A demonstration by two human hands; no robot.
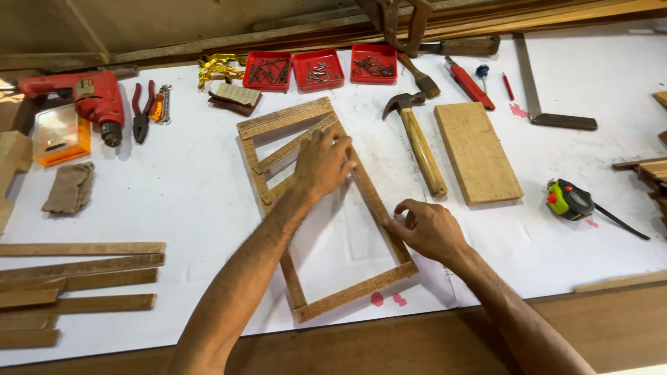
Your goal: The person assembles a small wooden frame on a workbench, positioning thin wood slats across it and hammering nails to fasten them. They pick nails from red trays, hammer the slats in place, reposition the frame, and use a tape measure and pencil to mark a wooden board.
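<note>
- Frame (326, 208) of thin wooden slats lies flat on the white-covered surface (187, 194), near its front edge, with a loose-looking diagonal slat (292, 144) in its upper part
- Left hand (323, 163) rests spread and flat over the frame's upper middle, pressing down, clamped on nothing
- Right hand (427, 228) sits at the frame's right rail, fingers curled against the wood; whether it pinches the rail I cannot tell
- Risk, as I judge it: uneven pressure could rack the thin frame out of square or knock the diagonal slat loose, since the joints look slight
- Risk: a push toward the front edge could slide the frame off the smooth covering
- Hammer (419, 139) lies just beside the right rail and could be nudged
- Three square red trays (321, 69) of small fasteners stand in a row at the back
- Orange clear-lidded case (61, 133) sits at far left below the red drill (94, 97)
</note>
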